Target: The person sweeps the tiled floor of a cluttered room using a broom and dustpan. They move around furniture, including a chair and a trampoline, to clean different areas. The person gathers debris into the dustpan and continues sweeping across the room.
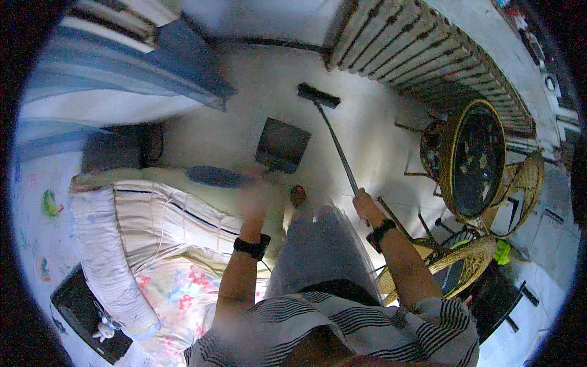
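Note:
My right hand [367,206] is closed around the long thin handle of a broom [337,140]. The broom's dark brush head [318,95] rests on the tiled floor ahead. Nearer to me is a dark square dustpan [283,146], its near edge just beyond my left hand [257,195]. A blurred patch covers the left hand, so its fingers and any grip on the dustpan's handle cannot be made out. Each wrist wears a dark band or watch.
A bed with striped and floral bedding [179,275] lies to the left, below blue curtains [114,78]. At right stand a round dark-topped table [479,158] and wicker chairs [477,266]. A railing with metal balusters [412,46] runs along the upper right. A dark oval object [213,176] lies beside the bed.

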`<state>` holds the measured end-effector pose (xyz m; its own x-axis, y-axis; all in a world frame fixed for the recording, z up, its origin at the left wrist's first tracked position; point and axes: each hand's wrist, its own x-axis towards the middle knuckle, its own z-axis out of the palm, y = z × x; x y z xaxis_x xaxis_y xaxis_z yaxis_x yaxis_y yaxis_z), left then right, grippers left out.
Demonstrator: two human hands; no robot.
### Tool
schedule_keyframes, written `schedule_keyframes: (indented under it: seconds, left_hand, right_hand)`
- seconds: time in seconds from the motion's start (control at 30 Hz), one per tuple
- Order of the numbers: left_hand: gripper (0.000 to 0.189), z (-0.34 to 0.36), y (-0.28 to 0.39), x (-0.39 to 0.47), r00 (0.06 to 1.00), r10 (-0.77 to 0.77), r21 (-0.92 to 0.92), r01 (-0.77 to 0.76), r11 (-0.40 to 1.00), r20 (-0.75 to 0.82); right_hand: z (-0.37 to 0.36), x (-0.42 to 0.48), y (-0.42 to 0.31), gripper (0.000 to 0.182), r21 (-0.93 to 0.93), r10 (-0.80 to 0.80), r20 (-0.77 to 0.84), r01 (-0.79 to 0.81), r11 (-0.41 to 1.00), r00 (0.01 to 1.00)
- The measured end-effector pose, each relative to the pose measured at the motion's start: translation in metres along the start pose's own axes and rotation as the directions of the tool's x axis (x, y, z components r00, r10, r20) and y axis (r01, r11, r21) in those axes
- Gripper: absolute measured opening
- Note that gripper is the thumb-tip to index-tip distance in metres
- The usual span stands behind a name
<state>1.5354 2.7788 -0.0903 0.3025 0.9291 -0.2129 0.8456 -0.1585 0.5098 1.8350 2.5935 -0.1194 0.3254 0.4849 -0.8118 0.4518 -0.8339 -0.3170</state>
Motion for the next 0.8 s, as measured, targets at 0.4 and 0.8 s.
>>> schedule_keyframes:
  seconds: [0.4,0.8]
  left_hand:
    - [0.030,-0.034,0.008,0.020,0.951,-0.194,-0.483,0.056,0.874,-0.241]
    - [0.027,-0.009,0.047,0.001,0.749,-0.612,-0.610,0.366,0.703,-0.256]
  right_hand:
    - [-0.092,0.013,-0.166,0.021,-0.515,-0.609,0.074,0.554,0.655,0.789]
    - [-0.157,0.082,-0.282,0.027,-0.665,-0.466,0.467,0.646,0.375,0.751]
